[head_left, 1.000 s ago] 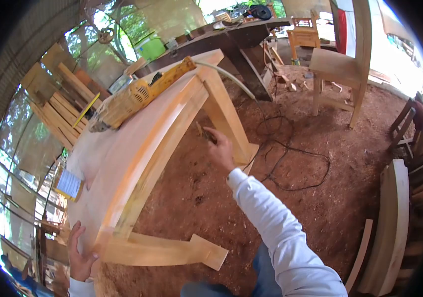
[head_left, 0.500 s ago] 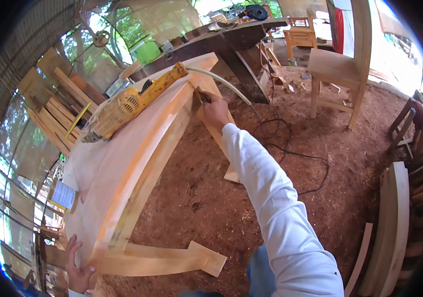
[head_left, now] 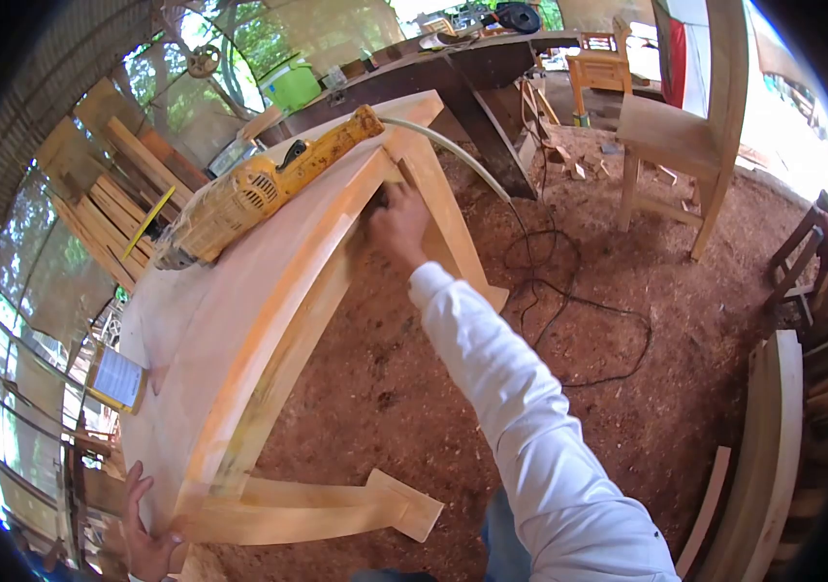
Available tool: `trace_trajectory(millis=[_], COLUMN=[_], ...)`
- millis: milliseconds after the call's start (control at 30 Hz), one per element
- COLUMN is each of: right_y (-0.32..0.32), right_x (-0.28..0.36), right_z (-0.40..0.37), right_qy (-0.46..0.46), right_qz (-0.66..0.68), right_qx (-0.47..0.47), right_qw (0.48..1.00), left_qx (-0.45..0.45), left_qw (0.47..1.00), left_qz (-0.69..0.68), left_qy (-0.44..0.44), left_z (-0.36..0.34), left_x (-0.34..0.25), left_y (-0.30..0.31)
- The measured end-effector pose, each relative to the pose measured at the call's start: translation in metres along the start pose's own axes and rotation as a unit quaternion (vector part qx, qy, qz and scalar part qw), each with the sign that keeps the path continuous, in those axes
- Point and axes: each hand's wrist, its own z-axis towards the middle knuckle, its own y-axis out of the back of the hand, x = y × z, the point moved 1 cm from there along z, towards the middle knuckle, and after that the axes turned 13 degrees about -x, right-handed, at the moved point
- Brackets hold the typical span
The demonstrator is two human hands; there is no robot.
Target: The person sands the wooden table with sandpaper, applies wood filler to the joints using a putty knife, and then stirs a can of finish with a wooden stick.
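A pale wooden table [head_left: 230, 320] with a curved orange-brown edge stands tilted before me. My right hand [head_left: 399, 228] is at the inner side of its far corner, beside a table leg [head_left: 443, 213]. Its fingers are bent and closed; what they hold, if anything, is hidden. At the near left edge, my left hand [head_left: 145, 533] rests against the wood with its fingers apart. A yellow power tool [head_left: 254, 194] with a disc lies on the tabletop, its hose trailing off the far end. A near leg [head_left: 327, 509] sticks out to the right.
Black cord [head_left: 618, 373] loops over the reddish dirt floor [head_left: 375, 417]. A wooden chair [head_left: 671, 136] stands at the right, with planks [head_left: 768, 456] below it. A labelled can [head_left: 115, 378] is by the table's left edge. Behind are a dark workbench [head_left: 472, 82] and a green bucket [head_left: 290, 85].
My right hand has moved down and slightly left, from the outer corner to the inner side beneath the edge. My view has shifted slightly. My left hand stays at the near edge.
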Motion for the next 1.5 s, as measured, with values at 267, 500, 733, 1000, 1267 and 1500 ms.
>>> trace_trajectory(millis=[267,500,733,1000,1267,1500], right_y=[0.08,0.098,0.032,0.026,0.047,0.127], right_x=[0.124,0.065,-0.032,-0.035,0.069,0.153], right_z=[-0.131,-0.094,0.049,0.069,-0.067,-0.162], right_qy=[0.044,-0.048,-0.109,-0.096,0.008,0.029], right_qz=[0.11,0.093,0.045,0.044,0.028,0.174], right_qx=[0.064,0.033,0.086,0.158,0.074,0.179], right_qw=[0.991,0.994,0.989,0.982,0.997,0.968], left_qx=[-0.015,-0.031,-0.02,-0.021,-0.025,-0.043], left_qw=[0.999,0.998,0.999,1.0,1.0,0.998], left_qz=[0.021,0.025,0.033,0.003,-0.003,0.015], left_qy=[-0.032,-0.04,-0.025,-0.008,-0.012,-0.034], left_z=[-0.001,-0.003,-0.002,-0.002,-0.003,-0.005], left_x=[0.01,-0.003,0.004,0.003,0.005,0.012], left_y=[0.001,0.001,0.002,0.001,-0.001,0.002])
